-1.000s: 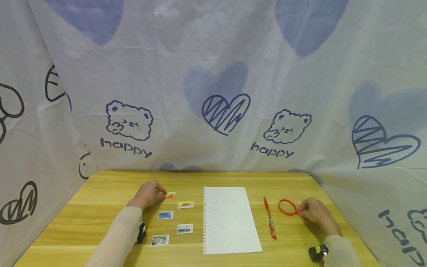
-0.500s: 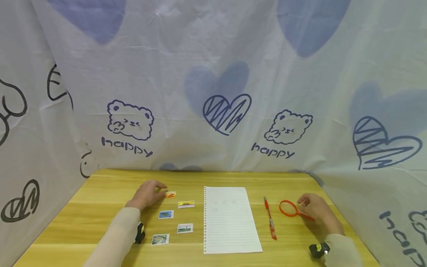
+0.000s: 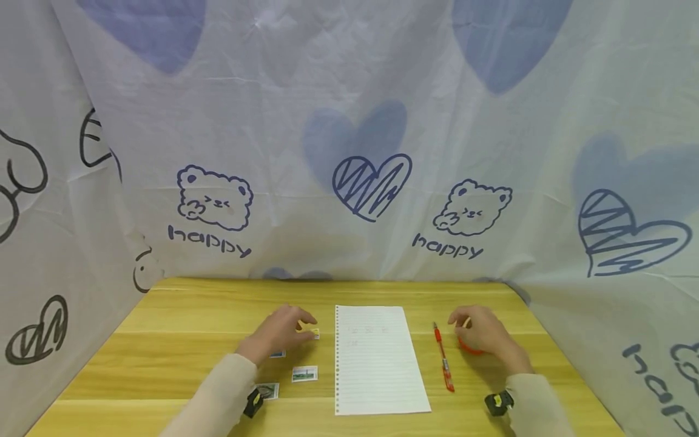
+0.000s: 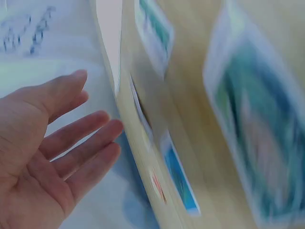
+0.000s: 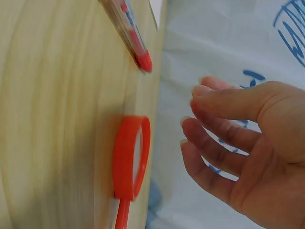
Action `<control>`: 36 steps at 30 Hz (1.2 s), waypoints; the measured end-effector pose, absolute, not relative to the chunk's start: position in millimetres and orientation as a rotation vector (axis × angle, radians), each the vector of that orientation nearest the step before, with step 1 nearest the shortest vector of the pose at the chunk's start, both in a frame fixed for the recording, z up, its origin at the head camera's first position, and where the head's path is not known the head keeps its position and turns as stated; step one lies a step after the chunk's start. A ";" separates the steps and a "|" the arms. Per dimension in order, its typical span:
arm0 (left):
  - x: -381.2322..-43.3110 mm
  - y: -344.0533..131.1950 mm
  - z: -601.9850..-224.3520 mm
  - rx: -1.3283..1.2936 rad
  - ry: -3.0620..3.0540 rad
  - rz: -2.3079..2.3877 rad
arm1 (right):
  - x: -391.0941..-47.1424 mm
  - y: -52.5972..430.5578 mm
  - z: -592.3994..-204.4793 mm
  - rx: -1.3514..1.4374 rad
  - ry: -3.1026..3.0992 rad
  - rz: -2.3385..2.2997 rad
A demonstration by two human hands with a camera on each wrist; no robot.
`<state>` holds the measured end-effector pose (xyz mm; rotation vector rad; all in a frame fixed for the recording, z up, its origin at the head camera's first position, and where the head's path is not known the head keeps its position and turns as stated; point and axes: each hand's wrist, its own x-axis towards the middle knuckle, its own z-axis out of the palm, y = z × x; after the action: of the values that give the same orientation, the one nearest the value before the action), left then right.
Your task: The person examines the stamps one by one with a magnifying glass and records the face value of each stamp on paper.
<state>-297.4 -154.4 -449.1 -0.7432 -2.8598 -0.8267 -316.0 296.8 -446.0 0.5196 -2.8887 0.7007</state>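
Note:
My left hand (image 3: 281, 332) hovers over the small stamp-like picture cards, its fingers relaxed and holding nothing. Its fingertips are beside the yellow card (image 3: 316, 334) and partly cover it; the blue card (image 3: 277, 354) is partly hidden too. Nearer lie a card with a green scene (image 3: 304, 374) and a greenish-grey card (image 3: 270, 390). A card with a red mark (image 4: 157, 185) shows only in the left wrist view. My right hand (image 3: 485, 331), loosely curled and holding nothing, is above a red magnifying glass (image 5: 125, 160), apart from it. A red pen (image 3: 445, 361) lies left of that hand.
A lined sheet of paper (image 3: 382, 376) with faint writing near its top lies mid-table. The wooden table (image 3: 164, 346) meets a white printed curtain (image 3: 295, 212) at the back and sides. Each wrist wears a black camera.
My right hand has let go of the magnifying glass's handle and moved left above it. My left hand has left the red-marked card and moved right to the yellow one.

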 end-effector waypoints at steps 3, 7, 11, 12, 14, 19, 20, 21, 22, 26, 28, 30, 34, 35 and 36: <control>-288.8 -137.7 -451.3 -0.857 -2.882 -0.843 | -317.2 288.8 -449.0 0.604 -2.893 0.660; -281.0 -118.9 -456.2 -0.953 -2.882 -0.766 | -317.8 282.3 -452.8 0.750 -2.886 0.657; -276.2 -105.4 -462.4 -0.933 -2.913 -0.663 | -319.0 278.0 -457.0 0.838 -2.878 0.623; -275.3 -103.0 -464.0 -0.916 -2.922 -0.640 | -319.7 276.9 -457.9 0.845 -2.877 0.607; -273.6 -99.2 -466.3 -0.887 -2.935 -0.606 | -321.0 274.7 -459.9 0.841 -2.884 0.579; -271.0 -93.9 -469.4 -0.858 -2.943 -0.520 | -321.9 269.0 -461.8 0.761 -2.947 0.576; -270.9 -93.2 -469.5 -0.853 -2.949 -0.509 | -322.1 268.1 -462.0 0.748 -2.956 0.568; -270.9 -92.7 -469.6 -0.851 -2.955 -0.505 | -322.6 267.2 -462.6 0.737 -2.961 0.563; -271.2 -92.3 -469.7 -0.850 -2.959 -0.504 | -323.4 266.8 -463.5 0.739 -2.959 0.549; -272.4 -91.8 -469.5 -0.840 -2.975 -0.516 | -326.4 264.6 -466.8 0.713 -2.981 0.522; -272.6 -91.9 -468.8 -0.841 -2.979 -0.533 | -327.2 263.5 -467.8 0.695 -3.002 0.534; -272.4 -92.0 -467.9 -0.840 -2.986 -0.553 | -327.4 262.3 -468.2 0.688 -3.016 0.546; -271.4 -92.0 -466.0 -0.834 -2.993 -0.586 | -329.0 262.1 -469.4 0.698 -2.998 0.578; -271.3 -91.8 -465.8 -0.831 -2.995 -0.590 | -329.7 262.3 -470.0 0.699 -2.989 0.589; -271.3 -91.6 -465.6 -0.830 -2.995 -0.590 | -330.6 263.0 -470.8 0.699 -2.980 0.606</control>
<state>-271.3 -91.6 -465.6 -0.8300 -2.9947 -0.5896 -330.6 263.0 -470.8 0.6987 -2.9804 0.6062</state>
